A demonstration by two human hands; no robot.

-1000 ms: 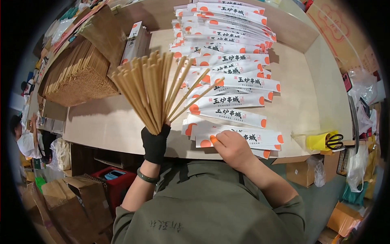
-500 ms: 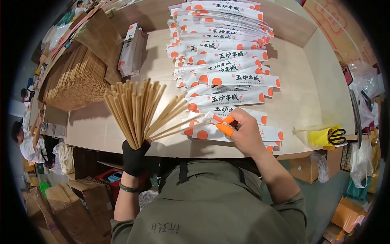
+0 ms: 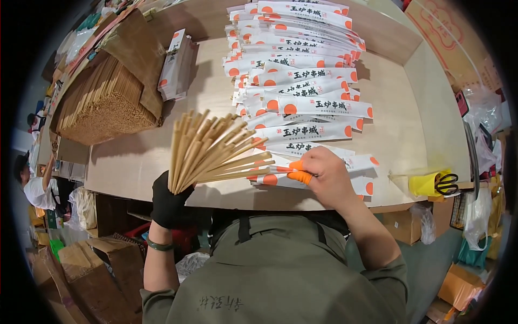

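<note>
The left hand (image 3: pixel 171 200) is gripping sticks while the right hand (image 3: pixel 325 174) is pinching a paper sleeve (image 3: pixel 280 169), table's (image 3: pixel 129 173) near side.

Tan sticks (image 3: pixel 189 159), bracelet (image 3: pixel 160 246) perhaps green

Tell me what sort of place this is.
Probably a packing workshop: the worktable bears a big stack of wooden sticks and a long pile of white paper sleeves, with cardboard boxes crowded beside it.
</note>
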